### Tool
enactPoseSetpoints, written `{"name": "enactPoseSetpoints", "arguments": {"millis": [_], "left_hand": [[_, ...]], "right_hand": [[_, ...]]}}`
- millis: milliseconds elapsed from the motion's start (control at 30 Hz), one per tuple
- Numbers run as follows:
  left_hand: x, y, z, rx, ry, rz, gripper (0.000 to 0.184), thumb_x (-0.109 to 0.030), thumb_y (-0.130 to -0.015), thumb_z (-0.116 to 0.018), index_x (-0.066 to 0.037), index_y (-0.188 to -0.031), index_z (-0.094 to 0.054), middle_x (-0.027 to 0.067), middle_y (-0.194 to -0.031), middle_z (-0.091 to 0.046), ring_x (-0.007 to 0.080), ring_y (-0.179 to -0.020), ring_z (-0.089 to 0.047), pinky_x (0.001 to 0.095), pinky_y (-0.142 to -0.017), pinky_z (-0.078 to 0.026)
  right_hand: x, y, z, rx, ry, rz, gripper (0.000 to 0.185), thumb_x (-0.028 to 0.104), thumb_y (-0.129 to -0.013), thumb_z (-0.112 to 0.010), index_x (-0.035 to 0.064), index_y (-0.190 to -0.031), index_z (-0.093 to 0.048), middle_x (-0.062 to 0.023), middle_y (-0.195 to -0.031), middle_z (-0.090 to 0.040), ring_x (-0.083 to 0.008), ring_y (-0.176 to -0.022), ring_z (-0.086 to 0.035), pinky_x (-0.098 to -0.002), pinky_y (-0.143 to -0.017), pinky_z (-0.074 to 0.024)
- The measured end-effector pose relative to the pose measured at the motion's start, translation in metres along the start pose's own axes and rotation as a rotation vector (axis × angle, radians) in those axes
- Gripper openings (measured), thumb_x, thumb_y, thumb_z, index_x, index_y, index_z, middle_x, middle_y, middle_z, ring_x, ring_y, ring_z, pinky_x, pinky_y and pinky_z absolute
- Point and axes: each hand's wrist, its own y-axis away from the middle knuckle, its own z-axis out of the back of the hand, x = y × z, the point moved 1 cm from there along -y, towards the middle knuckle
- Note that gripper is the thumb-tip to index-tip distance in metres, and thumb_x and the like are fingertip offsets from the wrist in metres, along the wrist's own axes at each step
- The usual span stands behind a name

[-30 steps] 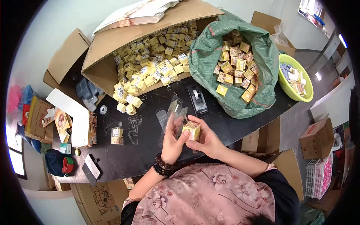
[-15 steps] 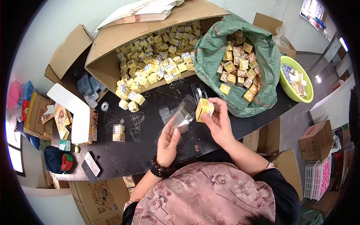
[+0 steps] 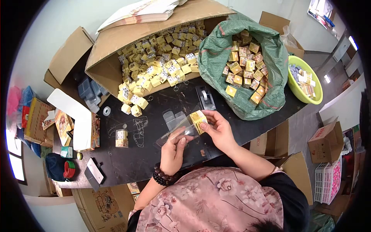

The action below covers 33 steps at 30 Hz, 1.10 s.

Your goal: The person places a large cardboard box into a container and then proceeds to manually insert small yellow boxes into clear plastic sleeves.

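My left hand (image 3: 174, 151) grips a clear plastic box (image 3: 181, 130) that lies tilted across its fingers. My right hand (image 3: 221, 130) holds a small yellow printed box (image 3: 198, 121) between thumb and fingers, at the right end of the clear plastic box. Whether the yellow box is partly inside the plastic cannot be made out. Behind the hands, more clear plastic packaging (image 3: 170, 117) lies on the black table (image 3: 135, 166). To the left stands a short stack of two small boxes (image 3: 121, 138).
A cardboard box (image 3: 102, 73) full of yellow cubes lies behind. Right of it sits a green woven sack (image 3: 216, 58) of small boxes, then a yellow-green basin (image 3: 315, 99). A tape dispenser (image 3: 205, 98), tape roll (image 3: 106, 111) and phone (image 3: 95, 171) are on the table.
My right hand first lifted the yellow box away to the right, then brought it back down to the plastic. My left hand's clear box has swung from upright to lying slanted.
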Motion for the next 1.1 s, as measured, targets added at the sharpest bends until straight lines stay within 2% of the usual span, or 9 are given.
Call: {"name": "enactPoseSetpoints", "arguments": {"millis": [267,333,400,500,600,633,867,967,1100], "left_hand": [[0.033,0.003,-0.021,-0.006,0.267,-0.175,0.029,-0.007,-0.102,-0.044,0.003,-0.130,-0.048,0.0143,-0.129,-0.055,0.0180,-0.112,-0.057,0.0318,-0.101,-0.042],[0.029,0.005,-0.022,0.015,0.460,-0.218,0.032,-0.007,-0.103,-0.042,0.003,-0.133,-0.044,0.0139,-0.134,-0.052,0.0154,-0.119,-0.052,0.0317,-0.105,-0.038],[0.016,0.010,-0.014,0.252,0.371,-0.109,0.036,-0.007,-0.103,-0.042,0.004,-0.137,-0.043,0.0152,-0.140,-0.047,0.0169,-0.129,-0.046,0.0341,-0.111,-0.034],[0.027,0.021,0.035,0.774,0.160,0.566,0.042,-0.008,-0.099,-0.053,0.001,-0.140,-0.043,0.0156,-0.140,-0.048,0.0191,-0.128,-0.049,0.0342,-0.108,-0.038],[0.009,0.016,0.022,0.039,-0.072,-0.045,0.047,-0.006,-0.091,-0.067,0.000,-0.133,-0.047,0.0139,-0.126,-0.058,0.0185,-0.112,-0.061,0.0321,-0.091,-0.052],[-0.001,0.009,0.003,-0.096,0.315,-0.062,0.051,0.003,-0.087,-0.069,-0.001,-0.133,-0.047,0.0123,-0.122,-0.060,0.0182,-0.112,-0.061,0.0315,-0.089,-0.054],[0.028,-0.010,0.003,0.209,0.357,-0.107,0.047,0.010,-0.086,-0.066,-0.002,-0.128,-0.050,0.0134,-0.133,-0.048,0.0179,-0.110,-0.061,0.0291,-0.088,-0.055],[0.023,-0.014,-0.004,0.088,0.387,-0.137,0.048,0.011,-0.085,-0.066,-0.002,-0.126,-0.046,0.0119,-0.127,-0.052,0.0177,-0.105,-0.062,0.0282,-0.085,-0.055],[0.024,-0.010,-0.010,0.045,0.445,-0.033,0.056,0.010,-0.083,-0.068,-0.004,-0.126,-0.036,0.0121,-0.129,-0.052,0.0175,-0.107,-0.061,0.0281,-0.084,-0.054]], "right_hand": [[-0.002,0.013,-0.020,-0.095,0.629,0.418,0.038,0.013,-0.098,-0.058,0.0044,-0.135,-0.053,-0.0122,-0.136,-0.043,-0.0207,-0.119,-0.052,-0.0309,-0.096,-0.0468],[-0.003,0.013,-0.027,-0.162,-0.195,-0.021,0.046,0.009,-0.095,-0.062,0.0093,-0.137,-0.042,-0.0133,-0.136,-0.038,-0.0228,-0.119,-0.052,-0.0324,-0.096,-0.0490],[-0.013,0.008,-0.014,-0.111,-0.666,-0.314,0.044,0.004,-0.093,-0.063,0.0074,-0.129,-0.037,-0.0121,-0.125,-0.050,-0.0205,-0.115,-0.055,-0.0333,-0.096,-0.0496],[-0.028,0.001,0.008,0.018,-0.135,0.148,0.041,0.000,-0.092,-0.063,0.0051,-0.126,-0.041,-0.0108,-0.123,-0.056,-0.0172,-0.113,-0.057,-0.0305,-0.094,-0.0500],[-0.014,0.014,0.005,0.173,-0.104,-0.048,0.042,0.000,-0.091,-0.065,0.0056,-0.128,-0.045,-0.0080,-0.124,-0.055,-0.0177,-0.116,-0.055,-0.0288,-0.096,-0.0465],[-0.015,0.016,0.004,0.255,-0.039,-0.085,0.042,0.000,-0.091,-0.066,0.0050,-0.128,-0.048,-0.0074,-0.123,-0.055,-0.0179,-0.118,-0.054,-0.0289,-0.096,-0.0466],[-0.008,0.012,0.005,0.336,0.071,0.064,0.027,0.000,-0.091,-0.065,0.0022,-0.116,-0.054,-0.0086,-0.120,-0.057,-0.0144,-0.115,-0.057,-0.0292,-0.091,-0.0522],[-0.009,0.004,0.007,0.282,-0.242,-0.031,0.012,-0.001,-0.090,-0.066,0.0008,-0.087,-0.054,-0.0138,-0.119,-0.058,-0.0190,-0.116,-0.057,-0.0312,-0.098,-0.0491],[-0.003,-0.011,0.018,0.416,0.074,-0.299,0.013,-0.002,-0.087,-0.069,0.0005,-0.096,-0.060,-0.0086,-0.111,-0.062,-0.0143,-0.102,-0.063,-0.0271,-0.089,-0.0507]]}}
